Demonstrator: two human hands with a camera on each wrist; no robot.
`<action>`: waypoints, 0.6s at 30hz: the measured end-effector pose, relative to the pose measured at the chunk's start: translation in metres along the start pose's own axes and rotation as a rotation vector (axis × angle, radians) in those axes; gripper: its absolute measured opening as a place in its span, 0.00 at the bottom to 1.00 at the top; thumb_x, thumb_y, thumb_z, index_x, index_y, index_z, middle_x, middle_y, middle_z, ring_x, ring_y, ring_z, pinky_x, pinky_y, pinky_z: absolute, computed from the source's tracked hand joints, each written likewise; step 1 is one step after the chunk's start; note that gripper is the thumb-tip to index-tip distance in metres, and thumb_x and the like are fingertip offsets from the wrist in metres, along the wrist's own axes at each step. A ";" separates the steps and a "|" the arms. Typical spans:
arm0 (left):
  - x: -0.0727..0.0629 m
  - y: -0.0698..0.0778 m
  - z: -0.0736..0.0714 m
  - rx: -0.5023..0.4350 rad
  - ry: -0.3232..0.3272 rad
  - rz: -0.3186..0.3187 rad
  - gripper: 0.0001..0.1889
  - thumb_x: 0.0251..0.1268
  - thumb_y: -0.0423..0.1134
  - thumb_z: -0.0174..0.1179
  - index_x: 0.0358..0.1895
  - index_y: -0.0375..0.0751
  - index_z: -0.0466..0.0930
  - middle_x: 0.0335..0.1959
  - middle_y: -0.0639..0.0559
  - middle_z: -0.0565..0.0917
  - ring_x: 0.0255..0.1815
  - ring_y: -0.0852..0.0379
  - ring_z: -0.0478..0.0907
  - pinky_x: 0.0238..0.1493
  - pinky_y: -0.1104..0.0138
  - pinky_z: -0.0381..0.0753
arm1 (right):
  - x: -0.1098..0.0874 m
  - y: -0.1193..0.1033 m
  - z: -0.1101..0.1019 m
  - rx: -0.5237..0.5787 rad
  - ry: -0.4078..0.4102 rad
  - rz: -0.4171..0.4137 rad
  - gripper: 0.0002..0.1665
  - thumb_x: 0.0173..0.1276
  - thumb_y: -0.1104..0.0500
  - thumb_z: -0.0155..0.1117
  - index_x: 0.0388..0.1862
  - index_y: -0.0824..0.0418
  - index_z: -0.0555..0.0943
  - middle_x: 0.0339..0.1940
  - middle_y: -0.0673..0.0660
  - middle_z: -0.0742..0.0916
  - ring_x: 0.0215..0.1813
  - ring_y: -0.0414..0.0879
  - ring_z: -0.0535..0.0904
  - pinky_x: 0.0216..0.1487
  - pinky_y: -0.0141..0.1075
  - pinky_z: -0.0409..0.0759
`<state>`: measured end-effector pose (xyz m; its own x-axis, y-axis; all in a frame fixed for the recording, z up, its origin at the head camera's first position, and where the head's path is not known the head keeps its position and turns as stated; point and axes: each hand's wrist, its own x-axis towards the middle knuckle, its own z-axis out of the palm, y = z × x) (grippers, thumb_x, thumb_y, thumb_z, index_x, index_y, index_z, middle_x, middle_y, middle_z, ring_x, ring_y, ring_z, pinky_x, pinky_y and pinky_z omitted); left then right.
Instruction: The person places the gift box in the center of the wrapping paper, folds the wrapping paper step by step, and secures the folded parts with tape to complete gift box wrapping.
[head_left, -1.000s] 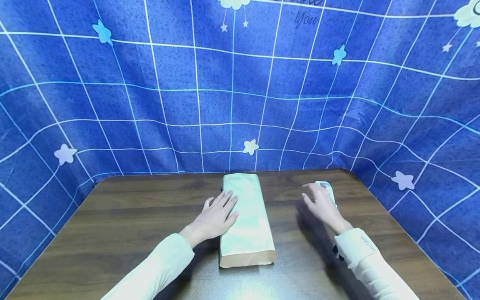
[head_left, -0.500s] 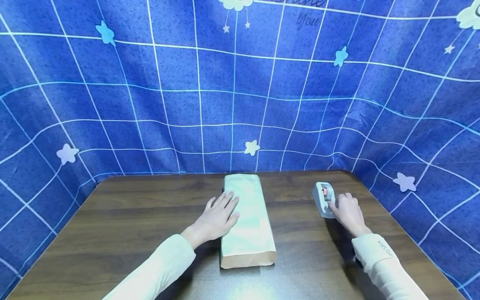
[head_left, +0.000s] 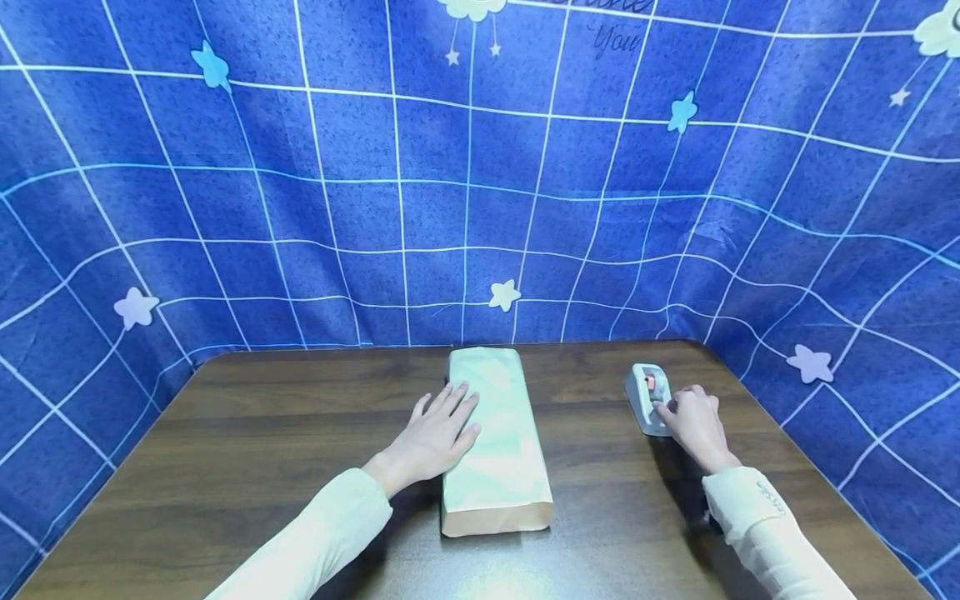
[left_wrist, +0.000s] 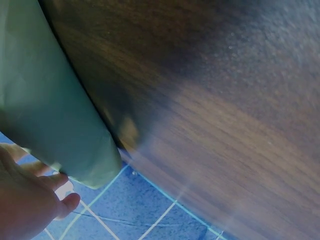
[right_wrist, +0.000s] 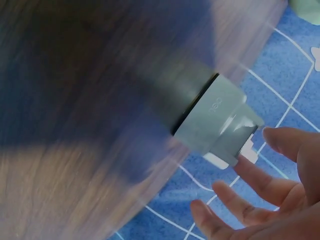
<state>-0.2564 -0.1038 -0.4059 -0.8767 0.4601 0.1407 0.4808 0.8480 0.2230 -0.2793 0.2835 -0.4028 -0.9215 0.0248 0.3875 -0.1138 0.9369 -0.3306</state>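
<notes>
A long flat block wrapped in pale green paper [head_left: 495, 433] lies lengthwise on the table. My left hand [head_left: 423, 437] rests on its left side with fingers spread over the top. The left wrist view shows those fingers along the edge of the wrapped block [left_wrist: 55, 100]. To the right stands a light grey tape dispenser [head_left: 641, 400] with a pink core inside. My right hand [head_left: 693, 421] is at its near right end. In the right wrist view, the thumb and index fingertip touch the end of the dispenser [right_wrist: 212, 112], a gap showing between them; the other fingers are loosely bent.
The brown wood-grain table [head_left: 300, 417] reaches back to a blue cloth [head_left: 337, 208] with white grid lines and stars, which also hangs on both sides. Bare tabletop separates the wrapped block from the dispenser.
My right hand has moved right from over the dispenser to its near right end, uncovering it, then nearly stopped with its fingers drawn slightly in. The left hand and wrapped block stay put.
</notes>
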 end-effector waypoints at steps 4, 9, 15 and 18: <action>0.000 0.000 -0.001 -0.001 -0.001 -0.004 0.30 0.72 0.57 0.31 0.71 0.46 0.53 0.74 0.47 0.50 0.74 0.46 0.44 0.68 0.44 0.42 | 0.000 -0.002 0.001 0.022 0.030 0.055 0.17 0.56 0.56 0.63 0.22 0.72 0.82 0.33 0.71 0.81 0.41 0.65 0.73 0.42 0.52 0.63; 0.000 0.001 0.000 -0.007 -0.004 0.000 0.30 0.72 0.56 0.31 0.71 0.46 0.52 0.74 0.46 0.50 0.74 0.45 0.44 0.68 0.44 0.42 | 0.000 -0.003 0.003 0.047 0.043 0.120 0.18 0.51 0.55 0.67 0.22 0.73 0.81 0.35 0.71 0.80 0.40 0.66 0.72 0.41 0.50 0.62; -0.001 0.001 -0.001 -0.006 -0.011 -0.006 0.30 0.72 0.56 0.30 0.71 0.46 0.52 0.74 0.46 0.49 0.74 0.45 0.43 0.68 0.44 0.41 | 0.000 -0.004 0.006 0.043 0.054 0.094 0.16 0.48 0.59 0.69 0.22 0.74 0.80 0.30 0.71 0.81 0.39 0.62 0.74 0.43 0.51 0.60; 0.000 0.002 -0.001 -0.002 -0.014 -0.005 0.30 0.72 0.56 0.30 0.71 0.46 0.52 0.74 0.46 0.49 0.74 0.45 0.44 0.68 0.44 0.42 | 0.001 -0.005 0.006 0.049 0.058 0.082 0.16 0.48 0.60 0.69 0.22 0.75 0.80 0.28 0.70 0.82 0.40 0.61 0.74 0.43 0.51 0.60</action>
<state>-0.2552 -0.1026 -0.4045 -0.8793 0.4593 0.1260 0.4763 0.8498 0.2259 -0.2820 0.2769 -0.4065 -0.9057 0.1218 0.4060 -0.0584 0.9128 -0.4041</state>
